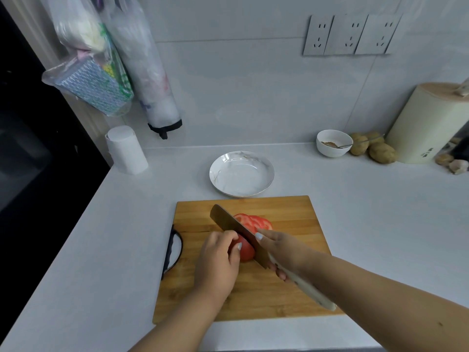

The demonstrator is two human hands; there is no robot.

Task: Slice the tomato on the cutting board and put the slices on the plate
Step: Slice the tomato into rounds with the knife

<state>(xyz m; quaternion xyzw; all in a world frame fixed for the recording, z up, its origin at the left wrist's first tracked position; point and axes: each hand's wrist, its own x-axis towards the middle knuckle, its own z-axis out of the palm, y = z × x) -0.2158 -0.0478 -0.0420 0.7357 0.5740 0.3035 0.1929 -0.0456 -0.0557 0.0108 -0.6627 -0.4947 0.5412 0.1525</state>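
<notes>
While its uncut part sits under the fingers, the tomato [245,251] lies near the middle of the wooden cutting board [291,250], red and glossy. Beyond the blade, several cut slices [255,221] lean together on the board, showing pale, seeded flesh. The knife [238,233] has a broad dark blade that runs diagonally between the slices and the uncut piece, and a pale handle. The right hand [281,250] is curled around that handle, with its forefinger stretched along the top of the blade. The left hand [218,257] is arched over the uncut piece, fingers bent and gripping it from the left. Both forearms reach in from the lower edge.

The plate [264,163], white with a marbled pattern, stands on the counter [380,212] just beyond the board. A small white bowl [330,151] with a spoon sits near some potatoes [382,153] and a cream canister [429,125], whose dark marking is too small to read. Three sockets [351,34] are on the wall.
</notes>
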